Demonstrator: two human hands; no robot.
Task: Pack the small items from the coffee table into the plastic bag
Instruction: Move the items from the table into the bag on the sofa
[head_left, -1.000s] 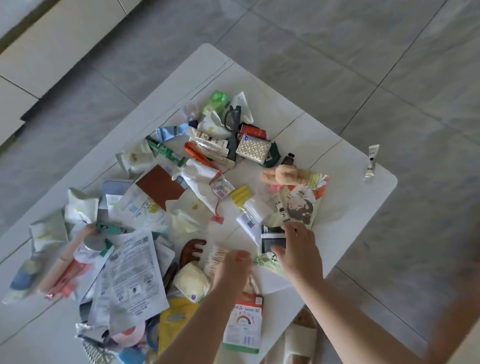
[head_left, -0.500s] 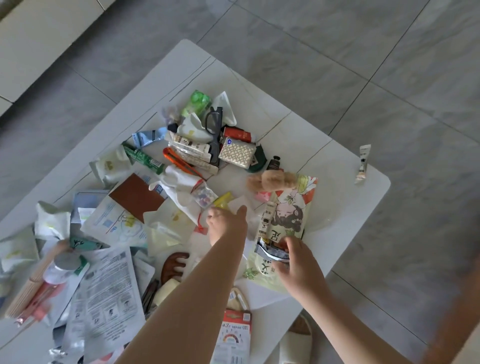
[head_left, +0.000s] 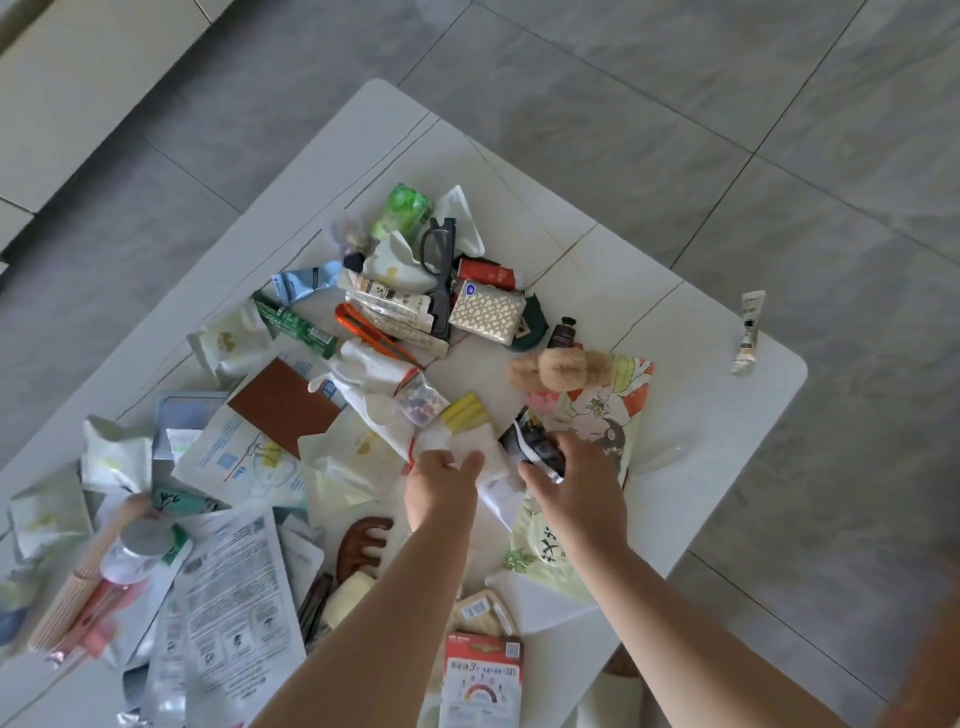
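Small items litter the white coffee table (head_left: 691, 332). My left hand (head_left: 441, 486) pinches a white packet (head_left: 475, 441) just below the yellow sticks (head_left: 465, 418). Beside it, my right hand (head_left: 579, 486) grips a dark black-and-white sachet (head_left: 527, 441) over an illustrated floral packet (head_left: 621, 402). A pale green packet (head_left: 540, 553) lies under my right wrist. A faint clear film (head_left: 670, 452) shows right of the floral packet; whether it is the plastic bag I cannot tell.
A heap with black glasses (head_left: 439, 270), a dotted tissue pack (head_left: 485, 312), an orange cutter (head_left: 363, 332) and a green bottle (head_left: 402, 210) sits further back. A fluffy tan clip (head_left: 558, 369) lies nearby, a lone tube (head_left: 748, 332) at the right edge. Paper sachets (head_left: 234, 587) cover the left. Grey floor tiles surround the table.
My left hand reached forward from the near pile to the white packet. My right hand moved up and took hold of the dark sachet.
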